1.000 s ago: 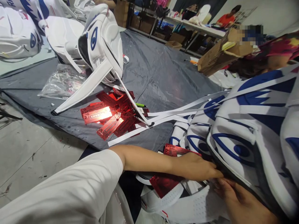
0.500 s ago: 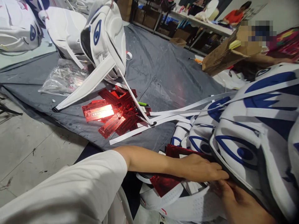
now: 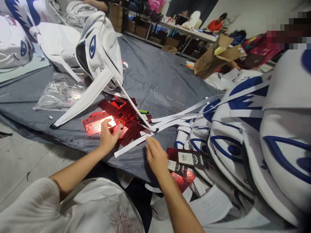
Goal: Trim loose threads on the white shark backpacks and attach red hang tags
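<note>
Grey tarp [image 3: 160, 77]: red tag pile [image 3: 121, 121] lies ahead-left; left hand [image 3: 108, 137] touches it, fingers loose; right hand [image 3: 155, 157] empty, farther right.

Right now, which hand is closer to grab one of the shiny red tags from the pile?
Probably the left hand: its fingers already rest on the red tags on the gray sheet. The right hand hovers open off to the side, near a white strap.
</note>
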`<action>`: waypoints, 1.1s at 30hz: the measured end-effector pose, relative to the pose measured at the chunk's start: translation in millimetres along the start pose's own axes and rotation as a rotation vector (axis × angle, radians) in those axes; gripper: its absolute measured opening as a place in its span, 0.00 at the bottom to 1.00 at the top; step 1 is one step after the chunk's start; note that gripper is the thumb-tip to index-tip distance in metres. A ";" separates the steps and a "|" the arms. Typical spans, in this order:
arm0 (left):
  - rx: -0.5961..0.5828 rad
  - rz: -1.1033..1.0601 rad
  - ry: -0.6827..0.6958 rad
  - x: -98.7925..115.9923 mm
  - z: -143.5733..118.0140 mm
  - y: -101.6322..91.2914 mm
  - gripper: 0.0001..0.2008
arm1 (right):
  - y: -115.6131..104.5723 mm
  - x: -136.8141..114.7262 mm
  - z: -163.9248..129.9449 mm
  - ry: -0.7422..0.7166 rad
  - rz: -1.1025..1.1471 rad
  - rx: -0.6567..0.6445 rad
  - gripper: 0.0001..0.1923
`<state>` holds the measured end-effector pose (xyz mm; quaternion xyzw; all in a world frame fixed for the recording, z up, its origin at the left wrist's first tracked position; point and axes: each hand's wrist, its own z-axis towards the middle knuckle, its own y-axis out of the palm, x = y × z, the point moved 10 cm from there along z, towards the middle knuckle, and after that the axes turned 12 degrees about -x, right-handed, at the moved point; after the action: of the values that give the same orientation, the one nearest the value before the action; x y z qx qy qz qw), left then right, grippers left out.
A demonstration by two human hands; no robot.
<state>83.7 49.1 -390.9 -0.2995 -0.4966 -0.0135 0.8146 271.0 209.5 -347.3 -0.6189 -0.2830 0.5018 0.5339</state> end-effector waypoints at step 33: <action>-0.906 -0.774 0.147 221.4 -46.6 173.4 0.13 | -103.1 129.3 -195.5 0.719 1.099 0.930 0.21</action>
<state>288.5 228.9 -307.5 -0.4125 -0.4570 -0.5400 0.5739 514.1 278.2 -305.4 -0.5076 0.4893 0.5291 0.4722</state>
